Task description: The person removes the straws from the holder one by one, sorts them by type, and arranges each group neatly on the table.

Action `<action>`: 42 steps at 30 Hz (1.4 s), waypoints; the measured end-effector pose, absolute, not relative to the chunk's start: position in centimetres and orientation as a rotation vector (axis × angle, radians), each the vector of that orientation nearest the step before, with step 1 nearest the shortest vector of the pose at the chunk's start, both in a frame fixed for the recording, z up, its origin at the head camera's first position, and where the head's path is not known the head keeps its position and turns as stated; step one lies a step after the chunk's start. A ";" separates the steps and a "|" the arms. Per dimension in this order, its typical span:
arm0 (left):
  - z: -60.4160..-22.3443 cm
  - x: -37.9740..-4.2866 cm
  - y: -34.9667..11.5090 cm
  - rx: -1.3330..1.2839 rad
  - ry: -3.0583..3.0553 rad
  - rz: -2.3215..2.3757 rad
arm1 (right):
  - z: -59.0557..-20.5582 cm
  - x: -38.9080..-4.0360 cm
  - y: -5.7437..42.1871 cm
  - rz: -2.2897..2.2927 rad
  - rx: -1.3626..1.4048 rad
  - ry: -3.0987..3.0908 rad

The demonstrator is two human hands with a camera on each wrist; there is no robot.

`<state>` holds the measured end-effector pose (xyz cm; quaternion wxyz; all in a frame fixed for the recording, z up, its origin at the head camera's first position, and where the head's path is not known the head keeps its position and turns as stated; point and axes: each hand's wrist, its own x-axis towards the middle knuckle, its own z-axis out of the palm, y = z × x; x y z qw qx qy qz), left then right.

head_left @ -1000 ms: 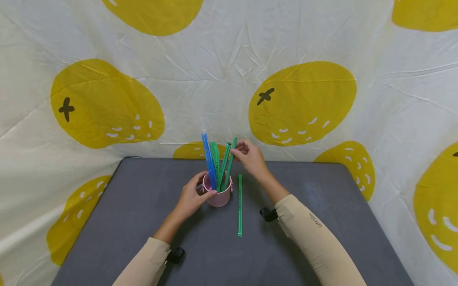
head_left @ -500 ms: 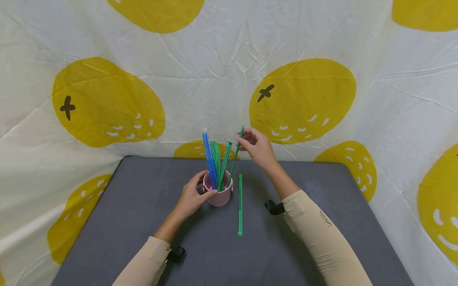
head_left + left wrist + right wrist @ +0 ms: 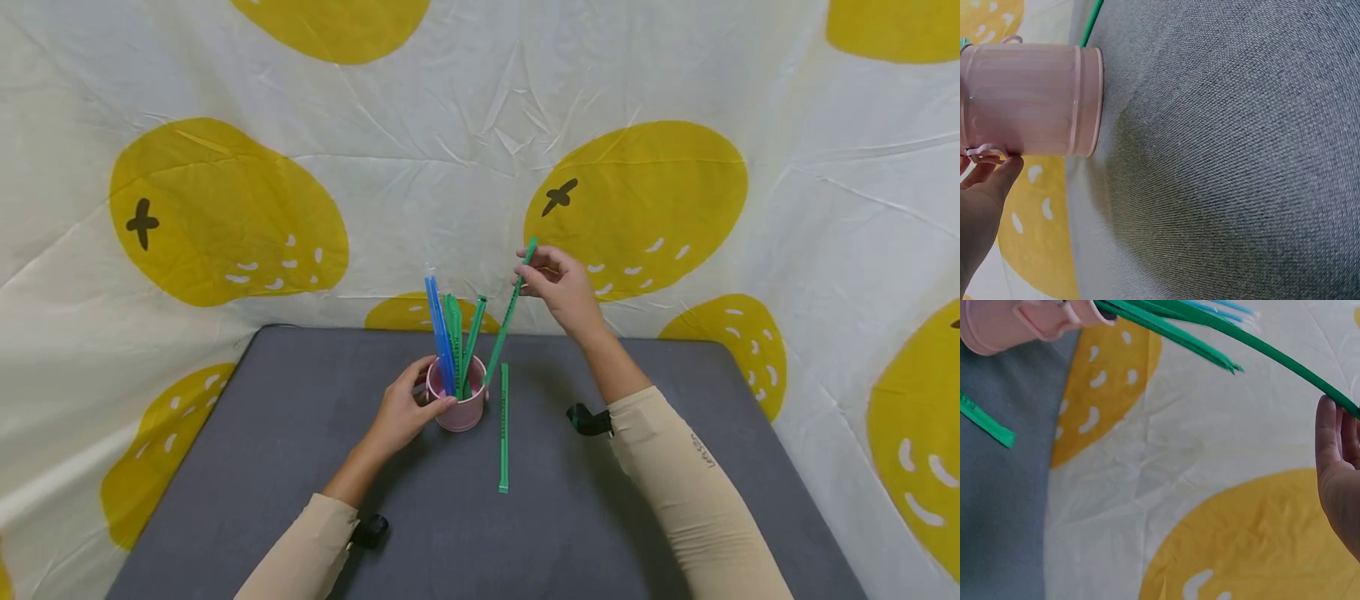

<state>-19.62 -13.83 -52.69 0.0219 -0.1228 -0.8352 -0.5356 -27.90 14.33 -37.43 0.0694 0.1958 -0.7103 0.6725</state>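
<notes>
The person's right hand (image 3: 562, 287) pinches a long, thin green straw in a printed wrapper (image 3: 510, 312) near its upper end, the thumb and fingertips closed on it. The held straw slants, its long axis running from the top end, up and to the right, down leftward to the right side of a smooth pink round bucket (image 3: 461, 417). Its lower end meets the rim in the head view; whether it is inside or outside cannot be told. The left hand (image 3: 401, 412) grips the bucket from the left, thumb toward the front and fingers bent around the far side. The bucket stands upright on a grey cloth-covered table (image 3: 262, 417). In it, a bundle of slim blue straws in clear wrap (image 3: 439, 329) points up with a slight leftward lean, beside wrapped green straws (image 3: 454, 333), one of which tips rightward. Just right of the bucket, another wrapped green straw (image 3: 504, 433) lies flat, its long axis running almost straight away from the person.
</notes>
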 end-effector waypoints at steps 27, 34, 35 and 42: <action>-52.3 -19.5 -13.7 -0.400 -2.575 -1.661 | -41.9 -27.4 18.9 2.097 0.435 -2.318; -52.4 -19.5 -13.9 -0.391 -2.584 -1.659 | -44.7 -27.5 18.7 2.019 0.353 -2.482; -52.5 -19.6 -13.9 -0.391 -2.586 -1.658 | -45.0 -27.5 18.7 2.012 0.344 -2.501; -52.4 -19.6 -13.9 -0.394 -2.588 -1.672 | -47.3 -27.5 18.3 1.955 0.265 -2.634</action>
